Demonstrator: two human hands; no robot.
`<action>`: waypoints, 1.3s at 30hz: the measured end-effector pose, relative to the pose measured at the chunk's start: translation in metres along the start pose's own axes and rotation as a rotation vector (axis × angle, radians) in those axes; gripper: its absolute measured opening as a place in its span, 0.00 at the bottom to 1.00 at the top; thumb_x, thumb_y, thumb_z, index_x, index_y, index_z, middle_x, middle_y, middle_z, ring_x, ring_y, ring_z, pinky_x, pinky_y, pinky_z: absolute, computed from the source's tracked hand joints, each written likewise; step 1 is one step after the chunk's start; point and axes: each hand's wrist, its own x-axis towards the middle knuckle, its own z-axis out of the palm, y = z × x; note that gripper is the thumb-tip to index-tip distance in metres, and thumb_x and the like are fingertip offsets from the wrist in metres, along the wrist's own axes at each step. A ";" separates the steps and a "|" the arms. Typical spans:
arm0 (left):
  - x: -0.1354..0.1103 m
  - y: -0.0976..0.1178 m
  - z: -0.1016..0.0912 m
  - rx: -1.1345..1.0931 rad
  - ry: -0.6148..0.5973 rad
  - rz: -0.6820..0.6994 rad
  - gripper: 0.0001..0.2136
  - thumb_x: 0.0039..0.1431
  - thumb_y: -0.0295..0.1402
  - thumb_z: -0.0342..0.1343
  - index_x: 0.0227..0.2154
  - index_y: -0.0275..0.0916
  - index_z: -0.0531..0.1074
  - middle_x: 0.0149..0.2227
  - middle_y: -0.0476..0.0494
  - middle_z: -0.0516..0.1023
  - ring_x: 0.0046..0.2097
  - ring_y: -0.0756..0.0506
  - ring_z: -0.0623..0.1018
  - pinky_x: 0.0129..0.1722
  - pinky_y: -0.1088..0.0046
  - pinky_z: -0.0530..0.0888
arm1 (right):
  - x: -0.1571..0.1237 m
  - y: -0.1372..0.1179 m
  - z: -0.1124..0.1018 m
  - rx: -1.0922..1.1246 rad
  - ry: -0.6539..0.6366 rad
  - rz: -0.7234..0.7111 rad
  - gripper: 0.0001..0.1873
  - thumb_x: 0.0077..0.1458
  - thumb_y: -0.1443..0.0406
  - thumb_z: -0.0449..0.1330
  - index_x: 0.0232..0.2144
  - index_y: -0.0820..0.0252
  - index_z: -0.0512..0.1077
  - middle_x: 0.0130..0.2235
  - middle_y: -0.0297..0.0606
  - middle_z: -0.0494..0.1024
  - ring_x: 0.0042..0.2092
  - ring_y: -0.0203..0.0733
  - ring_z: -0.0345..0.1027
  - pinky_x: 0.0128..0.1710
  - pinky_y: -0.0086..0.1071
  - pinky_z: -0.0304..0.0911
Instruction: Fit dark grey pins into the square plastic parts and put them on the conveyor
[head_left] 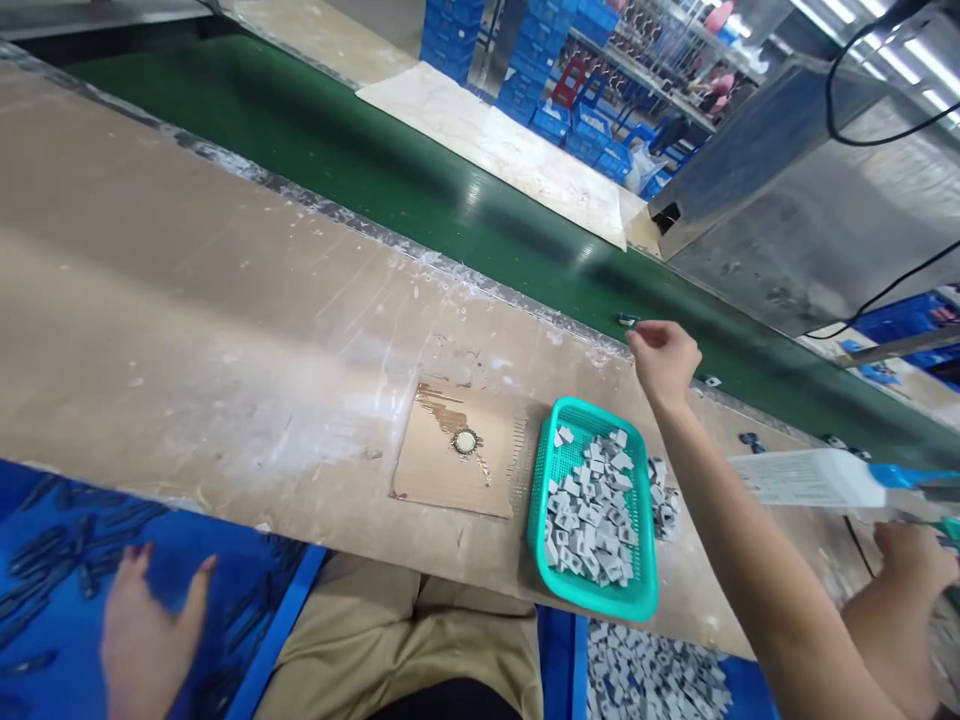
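Observation:
My right hand [664,358] reaches out to the near edge of the green conveyor belt [390,180]. Its fingertips pinch a small grey part [628,321] right at that edge. My left hand [150,630] hovers low on the left over a blue bin [45,520] of dark elongated parts, blurred, with fingers spread and nothing in them. Below my right forearm, a teal basket [541,500] filled with several small grey blocks sits on the worn brown worktop [187,300].
A cardboard sheet [427,470] carrying a small round metal piece [466,441] lies left of the basket. More grey blocks fill a blue bin [652,680] below. A co-worker's hand [911,560] is at the right, near a white box [802,478]. A metal housing [810,200] covers the belt.

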 end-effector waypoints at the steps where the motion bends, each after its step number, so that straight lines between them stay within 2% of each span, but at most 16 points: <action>1: 0.005 0.001 0.009 0.045 -0.067 -0.030 0.35 0.56 0.48 0.41 0.60 0.27 0.47 0.64 0.28 0.48 0.65 0.41 0.47 0.62 0.61 0.49 | -0.018 -0.001 -0.010 -0.002 -0.038 -0.071 0.06 0.45 0.66 0.59 0.29 0.60 0.71 0.31 0.40 0.77 0.34 0.44 0.72 0.40 0.39 0.66; 2: 0.008 0.003 0.017 0.074 -0.139 -0.048 0.34 0.56 0.47 0.39 0.59 0.24 0.49 0.64 0.25 0.48 0.66 0.41 0.46 0.62 0.58 0.49 | -0.038 -0.002 -0.020 -0.007 -0.104 -0.156 0.05 0.46 0.65 0.59 0.30 0.59 0.72 0.31 0.38 0.77 0.33 0.42 0.71 0.38 0.36 0.66; 4: 0.012 0.009 0.030 0.098 -0.252 -0.053 0.30 0.58 0.44 0.37 0.57 0.26 0.53 0.63 0.26 0.50 0.65 0.38 0.44 0.60 0.47 0.44 | -0.074 -0.002 -0.037 -0.089 -0.368 -0.436 0.06 0.52 0.64 0.56 0.33 0.58 0.72 0.33 0.39 0.77 0.32 0.41 0.71 0.35 0.34 0.67; 6: 0.013 0.017 0.038 0.126 -0.302 -0.040 0.25 0.59 0.40 0.36 0.53 0.29 0.59 0.62 0.29 0.54 0.65 0.37 0.47 0.59 0.43 0.43 | -0.100 0.000 -0.044 -0.204 -0.588 -0.595 0.10 0.55 0.65 0.53 0.39 0.57 0.71 0.39 0.41 0.76 0.37 0.44 0.72 0.35 0.35 0.67; 8: 0.015 0.026 0.039 0.174 -0.326 -0.053 0.21 0.59 0.36 0.37 0.48 0.27 0.64 0.60 0.28 0.60 0.64 0.37 0.52 0.61 0.50 0.48 | -0.111 0.002 -0.042 -0.263 -0.705 -0.593 0.14 0.56 0.65 0.53 0.44 0.56 0.70 0.45 0.44 0.75 0.44 0.50 0.71 0.38 0.40 0.67; 11: 0.029 0.038 0.033 0.278 -0.319 -0.173 0.19 0.59 0.35 0.40 0.43 0.24 0.67 0.53 0.22 0.68 0.59 0.34 0.63 0.55 0.57 0.63 | -0.111 0.005 -0.030 -0.187 -0.784 -0.479 0.14 0.54 0.65 0.54 0.43 0.57 0.72 0.45 0.45 0.75 0.46 0.55 0.69 0.43 0.46 0.66; 13: 0.044 0.044 0.029 0.341 -0.335 -0.281 0.17 0.59 0.36 0.44 0.39 0.24 0.69 0.47 0.22 0.72 0.53 0.33 0.70 0.47 0.58 0.69 | -0.106 0.005 -0.027 -0.116 -0.803 -0.423 0.11 0.53 0.65 0.55 0.39 0.57 0.73 0.41 0.44 0.76 0.42 0.52 0.71 0.42 0.45 0.66; 15: 0.058 0.046 0.027 0.363 -0.377 -0.336 0.13 0.59 0.34 0.48 0.36 0.27 0.70 0.42 0.29 0.75 0.47 0.38 0.75 0.44 0.60 0.71 | -0.104 0.005 -0.030 -0.073 -0.797 -0.384 0.10 0.51 0.65 0.56 0.36 0.58 0.73 0.36 0.42 0.77 0.37 0.48 0.73 0.40 0.42 0.68; 17: 0.065 0.045 0.027 0.338 -0.414 -0.327 0.09 0.58 0.33 0.51 0.34 0.31 0.70 0.41 0.38 0.76 0.44 0.43 0.75 0.43 0.62 0.72 | -0.103 0.004 -0.040 0.015 -0.794 -0.285 0.09 0.50 0.63 0.57 0.35 0.60 0.72 0.32 0.41 0.78 0.33 0.45 0.74 0.36 0.38 0.69; 21: 0.058 0.036 0.029 0.232 -0.434 -0.291 0.10 0.58 0.36 0.53 0.31 0.33 0.70 0.35 0.43 0.75 0.41 0.44 0.75 0.42 0.62 0.72 | -0.108 -0.012 -0.058 0.332 -0.816 0.116 0.12 0.52 0.59 0.57 0.36 0.61 0.72 0.29 0.40 0.78 0.33 0.43 0.74 0.34 0.34 0.69; 23: 0.047 0.030 0.031 0.155 -0.424 -0.263 0.11 0.58 0.38 0.52 0.31 0.34 0.70 0.34 0.45 0.75 0.41 0.43 0.76 0.40 0.64 0.72 | -0.114 -0.027 -0.058 0.387 -0.848 0.187 0.15 0.53 0.58 0.57 0.40 0.61 0.72 0.29 0.39 0.78 0.33 0.43 0.73 0.36 0.36 0.68; 25: 0.033 0.026 0.032 0.078 -0.396 -0.222 0.11 0.58 0.38 0.52 0.33 0.34 0.71 0.36 0.45 0.75 0.42 0.43 0.75 0.41 0.64 0.72 | -0.123 -0.046 -0.052 0.362 -0.854 0.089 0.18 0.52 0.57 0.59 0.44 0.60 0.72 0.33 0.39 0.78 0.34 0.44 0.73 0.37 0.38 0.68; 29: 0.009 0.025 0.035 0.009 -0.261 -0.230 0.13 0.58 0.35 0.52 0.42 0.32 0.68 0.46 0.37 0.72 0.50 0.41 0.71 0.49 0.58 0.68 | -0.143 -0.079 -0.028 0.217 -0.786 -0.321 0.14 0.53 0.59 0.59 0.41 0.58 0.74 0.37 0.40 0.78 0.37 0.45 0.72 0.39 0.39 0.67; 32: 0.000 0.025 0.035 -0.043 -0.257 -0.298 0.14 0.56 0.34 0.54 0.43 0.31 0.69 0.43 0.35 0.74 0.49 0.40 0.73 0.50 0.55 0.67 | -0.153 -0.089 -0.009 0.169 -0.804 -0.540 0.11 0.56 0.62 0.55 0.38 0.59 0.74 0.37 0.42 0.78 0.38 0.45 0.72 0.38 0.37 0.67; 36: -0.001 0.023 0.030 -0.205 -0.313 -0.403 0.13 0.51 0.30 0.59 0.40 0.32 0.71 0.36 0.40 0.78 0.45 0.40 0.76 0.51 0.54 0.68 | -0.160 -0.089 0.011 0.105 -0.841 -0.630 0.10 0.56 0.63 0.54 0.38 0.59 0.74 0.38 0.43 0.77 0.40 0.47 0.71 0.39 0.38 0.67; 39: -0.001 0.020 0.023 -0.389 -0.317 -0.533 0.09 0.47 0.26 0.61 0.34 0.32 0.73 0.31 0.41 0.79 0.43 0.40 0.77 0.49 0.56 0.70 | -0.160 -0.090 0.013 0.094 -0.850 -0.613 0.11 0.55 0.62 0.55 0.37 0.59 0.74 0.36 0.43 0.77 0.38 0.47 0.70 0.38 0.39 0.67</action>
